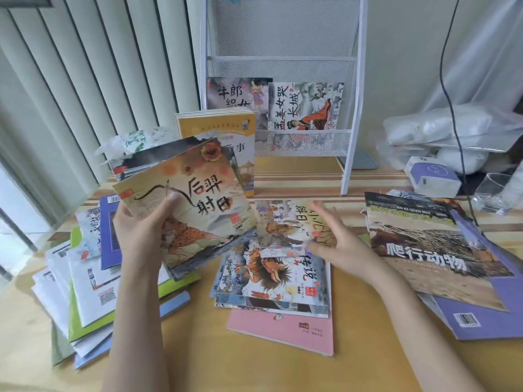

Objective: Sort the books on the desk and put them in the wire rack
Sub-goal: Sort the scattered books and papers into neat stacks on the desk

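The book held up in the left hand (141, 230) reads 后羿射日 (198, 205), the two books in the wire rack (283, 52) read 牛郎织女 (235, 99) and 孟姜女哭长城 (305, 107), and the reptile book on the right (435, 244) reads 爬行动物 and BAI KE QUAN SHU.

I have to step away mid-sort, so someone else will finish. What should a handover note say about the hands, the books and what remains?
Left hand grips a small stack of picture books, lifted above the desk.
Right hand is open, holding nothing, at the middle pile.
Done: two books stand in the wire rack's lower tier.
Left: the held stack, the middle pile, the left pile, the right pile and the yellow books standing by the rack.
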